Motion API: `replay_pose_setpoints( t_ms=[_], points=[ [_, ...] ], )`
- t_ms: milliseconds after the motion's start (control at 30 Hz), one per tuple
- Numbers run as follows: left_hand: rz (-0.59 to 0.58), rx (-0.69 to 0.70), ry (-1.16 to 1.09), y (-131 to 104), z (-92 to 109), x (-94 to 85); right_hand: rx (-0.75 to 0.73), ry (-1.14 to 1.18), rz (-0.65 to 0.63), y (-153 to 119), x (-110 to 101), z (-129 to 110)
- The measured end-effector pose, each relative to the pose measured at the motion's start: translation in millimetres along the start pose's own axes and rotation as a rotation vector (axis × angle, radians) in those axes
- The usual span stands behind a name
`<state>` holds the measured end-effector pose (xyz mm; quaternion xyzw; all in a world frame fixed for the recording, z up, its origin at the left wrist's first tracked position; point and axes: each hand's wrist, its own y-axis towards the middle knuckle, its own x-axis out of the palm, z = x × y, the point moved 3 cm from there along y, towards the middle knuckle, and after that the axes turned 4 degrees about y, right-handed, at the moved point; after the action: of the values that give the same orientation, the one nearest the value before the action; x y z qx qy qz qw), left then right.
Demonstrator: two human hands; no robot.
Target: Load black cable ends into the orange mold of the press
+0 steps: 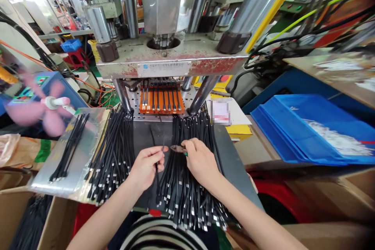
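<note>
My left hand point(149, 165) pinches a thin black cable point(157, 179) above the dark work surface, between two piles of cables. Just right of it, my right hand point(200, 161) is closed around small pliers or cutters point(178, 149), whose tip points at the left fingertips without touching them. Under my right hand lies a large pile of black cables point(187, 197) with metal plug ends toward me. Another pile point(113, 156) is left of my left hand. Ahead, an orange mould point(162, 100) holding several black cables sits on the press's metal base.
The press point(172, 54) with its steel columns stands in front. At the left are a blurred pink fan point(52, 103) and a metal sheet point(66, 164) with a few cables. Stacked blue trays point(281, 133) holding white parts are at the right. A cardboard box point(48, 222) stands lower left.
</note>
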<state>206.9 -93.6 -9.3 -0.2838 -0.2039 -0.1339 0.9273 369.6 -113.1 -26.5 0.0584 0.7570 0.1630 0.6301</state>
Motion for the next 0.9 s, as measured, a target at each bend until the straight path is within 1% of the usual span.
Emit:
replay_pose_setpoints(
  t_ms=[100,200,267,400,533,600,667,800,900],
  points=[
    [-0.029,-0.005,-0.026,-1.0,0.8,4.3,-0.07,-0.009,0.089,-3.2,-3.7,-5.8],
    [-0.041,0.012,-0.003,-1.2,1.4,7.0,-0.059,-0.058,0.118,-5.2,-6.9,-11.4],
    [-0.028,0.021,0.013,-0.7,1.3,6.7,-0.053,-0.113,0.114,-5.6,-10.3,-14.1],
    [0.001,0.023,0.05,0.5,-0.1,4.5,-0.058,-0.189,0.026,-5.6,-13.9,-17.0],
    [0.029,0.03,0.091,0.1,-3.0,2.2,-0.042,-0.169,-0.104,-7.6,-6.3,-13.4],
    [0.051,0.071,0.133,-0.6,-3.6,1.3,-0.017,-0.134,-0.121,-8.7,-2.6,-9.0],
    [0.082,0.126,0.188,-1.1,-3.7,1.1,-0.002,-0.102,-0.083,-9.3,-2.4,-5.2],
    [0.115,0.182,0.269,-1.5,-4.9,4.2,-0.057,-0.102,0.052,-9.6,-9.7,-7.6],
    [0.117,0.193,0.26,-1.8,-6.2,7.5,-0.051,-0.162,0.075,-10.1,-15.1,-13.6]
  ],
)
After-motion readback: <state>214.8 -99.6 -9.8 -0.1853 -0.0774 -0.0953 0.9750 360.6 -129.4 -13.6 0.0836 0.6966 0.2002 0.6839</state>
